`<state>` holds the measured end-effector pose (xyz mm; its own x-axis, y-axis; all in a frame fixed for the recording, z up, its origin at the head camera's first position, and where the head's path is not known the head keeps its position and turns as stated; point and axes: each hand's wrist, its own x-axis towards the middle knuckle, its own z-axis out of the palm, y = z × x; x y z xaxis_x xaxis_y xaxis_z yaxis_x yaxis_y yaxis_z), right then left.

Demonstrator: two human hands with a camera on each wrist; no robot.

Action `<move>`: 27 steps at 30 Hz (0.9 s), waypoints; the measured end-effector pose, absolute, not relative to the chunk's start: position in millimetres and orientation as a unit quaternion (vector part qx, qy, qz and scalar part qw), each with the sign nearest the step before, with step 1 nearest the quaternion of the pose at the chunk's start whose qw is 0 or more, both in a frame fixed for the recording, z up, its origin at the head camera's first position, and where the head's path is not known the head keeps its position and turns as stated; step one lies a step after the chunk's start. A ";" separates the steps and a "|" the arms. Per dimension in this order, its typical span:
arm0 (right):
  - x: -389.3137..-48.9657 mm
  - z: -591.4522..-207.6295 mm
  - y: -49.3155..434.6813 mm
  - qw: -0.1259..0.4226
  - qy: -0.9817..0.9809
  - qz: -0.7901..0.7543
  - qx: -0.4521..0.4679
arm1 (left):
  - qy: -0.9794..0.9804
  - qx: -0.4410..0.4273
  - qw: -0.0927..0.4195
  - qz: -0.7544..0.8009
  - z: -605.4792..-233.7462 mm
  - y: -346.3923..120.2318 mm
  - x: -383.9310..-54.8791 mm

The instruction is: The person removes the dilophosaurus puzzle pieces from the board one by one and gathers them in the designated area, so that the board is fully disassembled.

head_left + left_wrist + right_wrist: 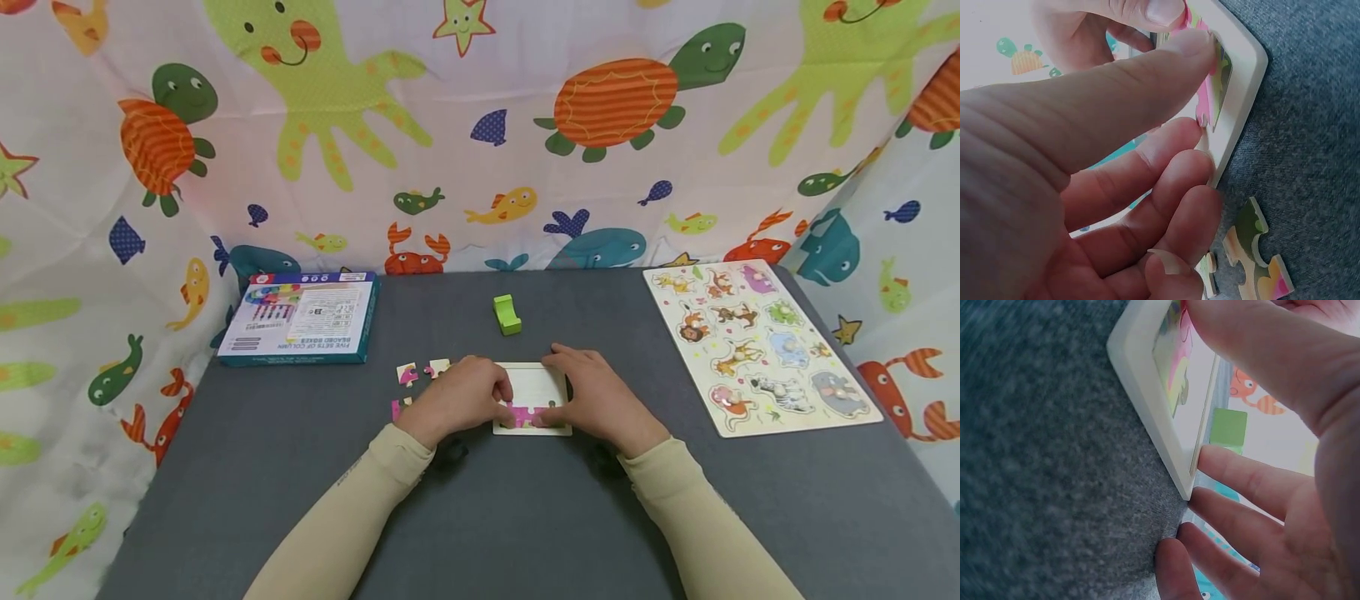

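Observation:
Both hands are at a small white puzzle tray point(530, 432) on the dark table. Pink and green jigsaw pieces point(521, 416) lie in a row along its near side. My left hand point(465, 399) presses the pieces with a straight thumb point(1147, 75), its other fingers loosely bent at the tray's left side. From the right, my right hand point(596, 400) rests its thumb point(1235, 331) on the pieces, and its fingers point(1244, 472) reach along the tray's outer edge. The thumbs partly hide the pieces.
Several loose jigsaw pieces point(407, 374) lie left of the tray, partly behind the left hand. A green block point(507, 315) sits beyond it. At the back left is a boxed toy point(300, 321); an animal peg board point(757, 346) lies on the right. A patterned curtain point(465, 100) hangs behind.

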<state>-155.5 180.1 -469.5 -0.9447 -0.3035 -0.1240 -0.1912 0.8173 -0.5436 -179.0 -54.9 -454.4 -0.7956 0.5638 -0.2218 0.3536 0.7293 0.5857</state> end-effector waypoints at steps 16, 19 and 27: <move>-155.1 -469.8 178.3 0.103 0.949 -0.267 -0.131 | 0.896 0.249 0.212 0.300 -447.2 -57.7 -179.5; -155.0 -469.8 178.8 0.105 0.949 -0.269 -0.130 | 0.892 0.248 0.214 0.311 -446.9 -58.5 -180.4; -155.1 -468.0 178.4 0.114 0.950 -0.264 -0.125 | 0.875 0.261 0.216 0.344 -450.3 -61.9 -183.8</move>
<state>-155.1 178.4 -468.0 -0.9430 -0.2968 -0.1503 -0.1768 0.8299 -0.5292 -183.8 -61.9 -450.3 -0.7699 0.6066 -0.1982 0.3091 0.6261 0.7158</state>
